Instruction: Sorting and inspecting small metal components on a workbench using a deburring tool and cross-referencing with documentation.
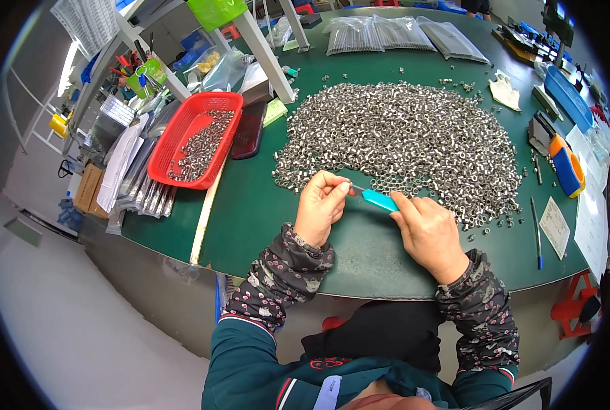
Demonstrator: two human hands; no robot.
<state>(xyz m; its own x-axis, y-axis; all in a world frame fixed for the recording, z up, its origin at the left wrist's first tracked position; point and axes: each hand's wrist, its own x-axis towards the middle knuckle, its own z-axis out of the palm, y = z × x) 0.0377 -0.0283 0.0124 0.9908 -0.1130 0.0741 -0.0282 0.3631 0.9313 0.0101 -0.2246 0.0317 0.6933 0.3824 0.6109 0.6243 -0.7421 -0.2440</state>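
Right hand (pixel 428 229) grasping blue-handled tool (pixel 379 199), left hand (pixel 321 205) pinching its tip, red basket (pixel 170 147) holding small metal rings (pixel 199 147).

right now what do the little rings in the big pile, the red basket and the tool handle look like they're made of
Little rings: likely bare metal, silvery with bright glints. Red basket: probably moulded plastic, with an even glossy colour and slotted walls. Tool handle in the right hand: smooth turquoise, plastic by the look; its thin tip by the left hand looks metallic.
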